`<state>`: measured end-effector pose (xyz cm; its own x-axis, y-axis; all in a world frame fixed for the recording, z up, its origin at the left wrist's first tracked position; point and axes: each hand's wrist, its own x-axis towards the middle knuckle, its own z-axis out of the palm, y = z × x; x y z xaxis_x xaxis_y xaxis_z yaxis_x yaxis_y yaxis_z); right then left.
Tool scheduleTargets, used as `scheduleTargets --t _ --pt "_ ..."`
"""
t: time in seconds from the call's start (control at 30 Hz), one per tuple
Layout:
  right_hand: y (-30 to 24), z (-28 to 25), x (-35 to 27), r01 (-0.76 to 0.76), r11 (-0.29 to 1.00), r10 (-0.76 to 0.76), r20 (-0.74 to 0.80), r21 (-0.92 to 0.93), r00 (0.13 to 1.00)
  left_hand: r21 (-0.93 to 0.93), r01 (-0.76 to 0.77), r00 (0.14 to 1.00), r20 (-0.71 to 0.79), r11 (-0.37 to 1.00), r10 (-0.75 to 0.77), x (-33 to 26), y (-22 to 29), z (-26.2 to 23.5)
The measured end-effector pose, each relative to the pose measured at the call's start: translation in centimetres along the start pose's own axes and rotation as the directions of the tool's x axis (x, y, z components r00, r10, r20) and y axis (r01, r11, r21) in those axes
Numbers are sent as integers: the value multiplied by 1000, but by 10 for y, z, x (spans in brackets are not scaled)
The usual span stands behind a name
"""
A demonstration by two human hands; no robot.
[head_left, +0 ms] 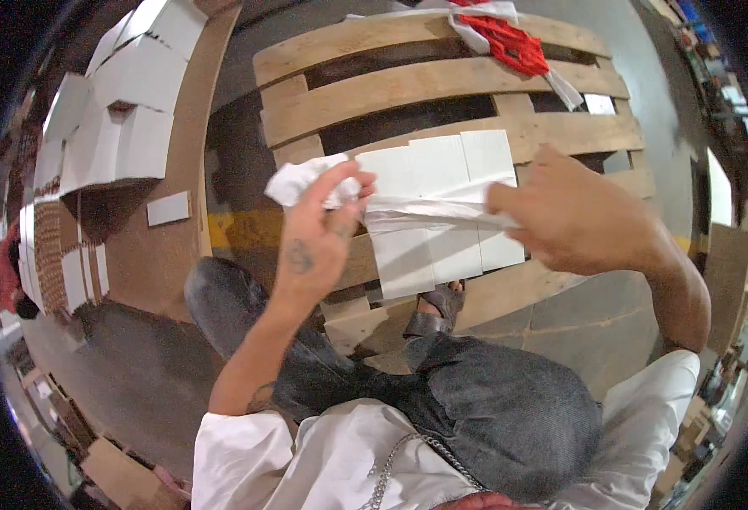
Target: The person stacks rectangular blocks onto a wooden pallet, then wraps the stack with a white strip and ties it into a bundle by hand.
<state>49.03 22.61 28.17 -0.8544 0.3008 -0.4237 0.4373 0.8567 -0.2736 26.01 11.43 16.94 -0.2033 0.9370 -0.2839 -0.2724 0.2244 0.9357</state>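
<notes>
A bundle of flat white cardboard pieces [443, 166] lies on a wooden pallet in front of me. A white cloth strip [429, 206] stretches across the bundle from hand to hand. On the left, a bunched wad of white cloth [297, 180] is gripped by my left hand [327, 200], fingers curled round it. My right hand [573, 208] is closed at the strip's right end, over the bundle's right edge; its grip is slightly blurred. The strip appears to lie over the cardboard's top face; its underside is hidden.
The slatted wooden pallet [382, 87] has gaps between its boards. Red and white cloth strips [510, 42] lie on its far end. To the left, stacked white cardboard pieces [119, 136] rest on a brown cardboard surface [132, 255]. My sandalled foot [440, 306] is at the pallet's near side.
</notes>
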Motion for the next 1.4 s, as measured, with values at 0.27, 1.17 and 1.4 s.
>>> scheduleTargets --t 0.27,1.17,1.4 --pt "-91 -48 158 160 984 -179 373 83 910 -307 -23 999 -31 951 14 -28 -62 -2" --pt "-84 22 255 -5 896 277 552 -443 786 -427 -394 914 -87 814 397 -58 -83 -20" --pt "-85 0 200 -170 985 149 528 -9 836 -384 -146 989 -89 912 121 -23 -141 -43"
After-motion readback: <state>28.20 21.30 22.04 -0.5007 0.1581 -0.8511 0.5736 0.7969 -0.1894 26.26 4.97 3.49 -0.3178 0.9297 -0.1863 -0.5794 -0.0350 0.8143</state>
